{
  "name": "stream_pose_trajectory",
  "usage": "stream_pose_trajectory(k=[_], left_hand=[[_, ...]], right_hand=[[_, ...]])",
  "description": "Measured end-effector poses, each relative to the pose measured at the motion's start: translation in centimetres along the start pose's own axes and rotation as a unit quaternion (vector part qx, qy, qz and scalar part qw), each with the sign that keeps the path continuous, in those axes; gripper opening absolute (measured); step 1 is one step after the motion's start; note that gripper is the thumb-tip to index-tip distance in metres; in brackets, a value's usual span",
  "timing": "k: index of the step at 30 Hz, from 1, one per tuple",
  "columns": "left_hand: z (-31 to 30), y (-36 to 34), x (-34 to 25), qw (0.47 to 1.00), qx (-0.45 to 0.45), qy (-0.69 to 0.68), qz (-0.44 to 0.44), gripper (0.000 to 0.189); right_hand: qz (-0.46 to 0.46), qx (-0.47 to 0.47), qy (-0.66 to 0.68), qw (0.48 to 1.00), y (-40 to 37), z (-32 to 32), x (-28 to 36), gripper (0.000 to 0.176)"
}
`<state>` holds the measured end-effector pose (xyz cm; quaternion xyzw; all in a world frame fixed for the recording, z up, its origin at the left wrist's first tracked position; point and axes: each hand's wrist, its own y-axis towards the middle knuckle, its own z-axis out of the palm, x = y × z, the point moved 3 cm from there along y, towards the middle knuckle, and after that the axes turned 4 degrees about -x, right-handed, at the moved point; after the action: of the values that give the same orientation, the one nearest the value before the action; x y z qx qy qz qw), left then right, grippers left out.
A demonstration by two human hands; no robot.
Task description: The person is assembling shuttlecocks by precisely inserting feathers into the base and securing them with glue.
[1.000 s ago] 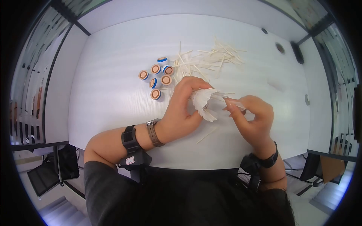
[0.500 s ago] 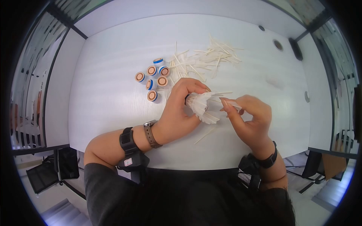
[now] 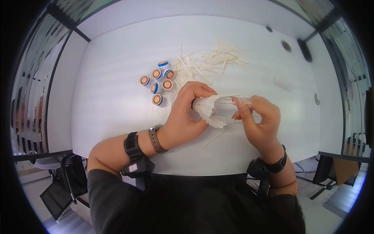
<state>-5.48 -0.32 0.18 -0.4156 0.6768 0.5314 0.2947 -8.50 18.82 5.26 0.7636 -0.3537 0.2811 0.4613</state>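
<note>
My left hand (image 3: 189, 111) is wrapped round a shuttlecock (image 3: 209, 111), whose white feather skirt opens to the right. A dark blue band shows at its base, by the thumb and index finger. My right hand (image 3: 258, 119), just right of the skirt, pinches a white feather (image 3: 244, 100) between thumb and fingertips. That feather's pale shaft points left towards the skirt's upper rim. One loose feather shaft (image 3: 211, 139) lies on the white table (image 3: 117, 121) below the shuttlecock.
Several round shuttlecock bases (image 3: 157, 88) with blue bands and brown rings stand in a cluster left of centre. Loose white feathers (image 3: 228, 54) are strewn behind the hands. Low partitions (image 3: 62, 89) enclose the table, and a round grommet (image 3: 286, 46) sits at back right.
My right hand has shifted slightly right and up, still pinching the feather, whose shaft now lies along the skirt's upper side. My left hand and the shuttlecock are almost where they were.
</note>
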Motion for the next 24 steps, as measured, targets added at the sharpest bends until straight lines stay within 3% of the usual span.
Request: stream_pose_trajectory(k=[9, 13, 19, 24], left_hand=[[0.40, 0.02, -0.09, 1.000, -0.002, -0.011, -0.019, 0.044], [0.34, -0.10, -0.02, 0.999, 0.001, -0.012, -0.030, 0.044], [0.15, 0.07, -0.05, 1.000, 0.008, 0.027, -0.008, 0.045], [0.54, 0.01, -0.05, 0.999, -0.027, -0.011, -0.023, 0.045]], right_hand=[[-0.042, -0.021, -0.041, 0.998, -0.15, -0.20, 0.47, 0.008], [-0.093, -0.009, -0.097, 0.991, -0.19, -0.26, 0.64, 0.014], [-0.244, 0.030, -0.184, 0.952, -0.38, -0.24, 0.79, 0.027], [-0.276, 0.045, -0.187, 0.942, -0.58, -0.40, 0.87, 0.032]])
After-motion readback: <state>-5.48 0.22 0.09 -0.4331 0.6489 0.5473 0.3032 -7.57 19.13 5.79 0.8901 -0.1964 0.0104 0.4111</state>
